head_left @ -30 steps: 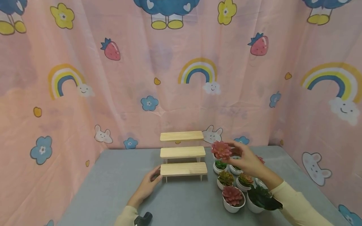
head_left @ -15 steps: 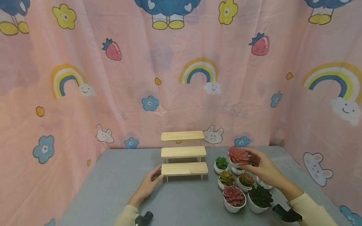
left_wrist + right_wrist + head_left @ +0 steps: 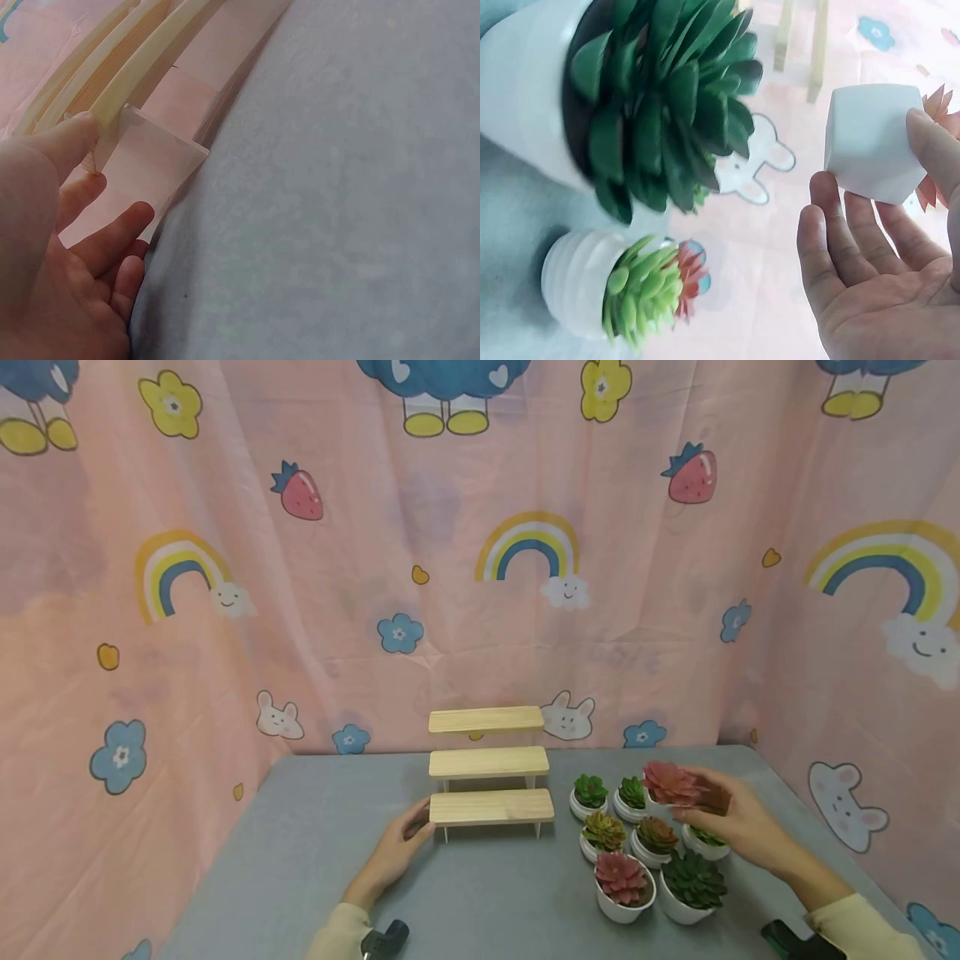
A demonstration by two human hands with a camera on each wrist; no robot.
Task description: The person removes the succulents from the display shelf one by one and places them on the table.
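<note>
My right hand holds a pink-red artificial succulent above the back right of a group of potted succulents. Its smooth white squarish pot sits between thumb and fingers, off the table, its leaves pointing away from the palm. My left hand is at the left end of a three-tier wooden display stand, thumb and forefinger gripping the lowest board. In the left wrist view, the thumb touches the wooden board beside a clear end panel; the remaining fingers are loosely bent.
Several white-potted succulents stand on the grey table: a red one and a dark green one in front, smaller ones behind. A light green one has red leaves beyond it. A patterned pink curtain hangs behind.
My right hand has carried the pink-red succulent to the right, from near the stand across the back of the group, uncovering green plants. My left hand stays at the stand.
</note>
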